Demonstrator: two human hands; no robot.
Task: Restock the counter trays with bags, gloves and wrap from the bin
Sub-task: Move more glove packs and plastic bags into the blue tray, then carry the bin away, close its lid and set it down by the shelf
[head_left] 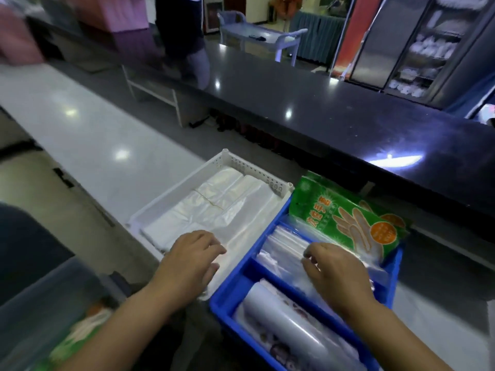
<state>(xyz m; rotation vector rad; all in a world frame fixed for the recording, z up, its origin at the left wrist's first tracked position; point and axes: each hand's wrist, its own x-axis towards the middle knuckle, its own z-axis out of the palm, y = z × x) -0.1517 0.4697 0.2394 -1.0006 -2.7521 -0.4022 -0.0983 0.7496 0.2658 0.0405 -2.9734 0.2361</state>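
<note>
A white perforated tray [251,170] on the counter holds a flat stack of clear plastic bags [214,207]. My left hand [191,257] rests on the near end of that stack with its fingers loosely bent. To the right stands a blue divided tray [396,274]. Green glove packs [348,220] lean in its far compartment, clear bags [284,250] lie in the middle one, and a roll of wrap [289,325] fills the near one. My right hand [336,273] lies on the clear bags in the middle compartment, fingers curled down onto them.
A translucent grey bin [40,311] with green and white packs inside sits at the lower left. The white counter [88,135] stretches away to the left. A raised black ledge [321,108] runs behind both trays, and a person stands beyond it.
</note>
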